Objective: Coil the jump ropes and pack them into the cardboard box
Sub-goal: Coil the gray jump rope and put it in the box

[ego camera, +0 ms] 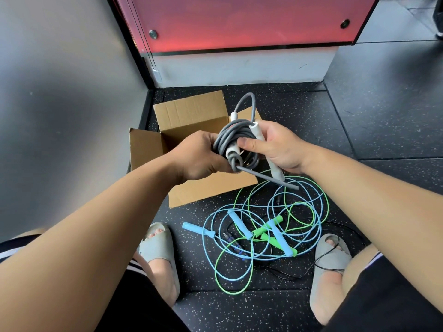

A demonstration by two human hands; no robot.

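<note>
- Holding a coiled grey jump rope [227, 140] at the centre of the frame, two bare hands meet above an open cardboard box [191, 111].
- Left hand [199, 156]: its grip is closed round the left side of the coil, with the fingers wrapped over the bundled strands.
- Right hand [278, 147]: its grip is closed on a white handle [275, 171], which runs through the palm and sticks out below. The thumb presses on the right side of the coil.
- One grey loop stands up above the coil, and a loose grey end points towards the lower right.
- The box sits on a dark speckled floor [359, 121], flaps spread, behind and beneath the hands.
- A tangled pile of blue, green and black jump ropes [240, 225] lies on the floor at lower centre, near the box's front flap, between two feet in grey sandals [155, 245].
</note>
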